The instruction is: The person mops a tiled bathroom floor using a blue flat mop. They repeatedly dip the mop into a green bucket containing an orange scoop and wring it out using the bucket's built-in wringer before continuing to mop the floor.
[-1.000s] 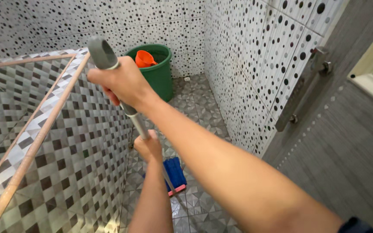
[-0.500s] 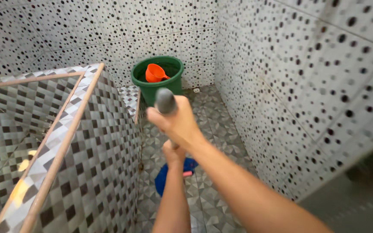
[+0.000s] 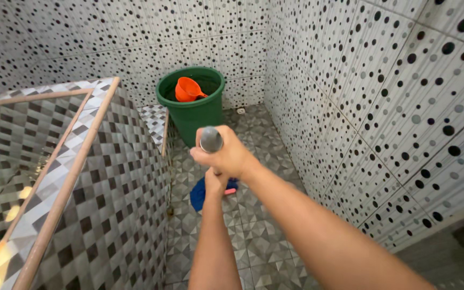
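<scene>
Both hands grip a long grey mop handle [image 3: 211,139] that points almost straight at the camera. My right hand [image 3: 229,156] is wrapped around its top end. My left hand [image 3: 215,182] holds the shaft lower down and hides most of it. The blue mop head [image 3: 200,194], with a pink edge, rests on the grey patterned floor tiles [image 3: 253,231] just beyond my left hand, close to the foot of the low tiled wall [image 3: 114,177].
A green bucket [image 3: 191,110] with an orange dipper [image 3: 187,89] inside stands in the far corner. A low checkered tiled basin wall runs along the left. Dotted white wall tiles [image 3: 382,96] close in the right and back. A small floor drain [image 3: 241,111] lies beside the bucket.
The view has turned left, away from the door. The handle has tipped from leaning left to end-on toward the camera, and the mop head has slid forward along the floor toward the bucket.
</scene>
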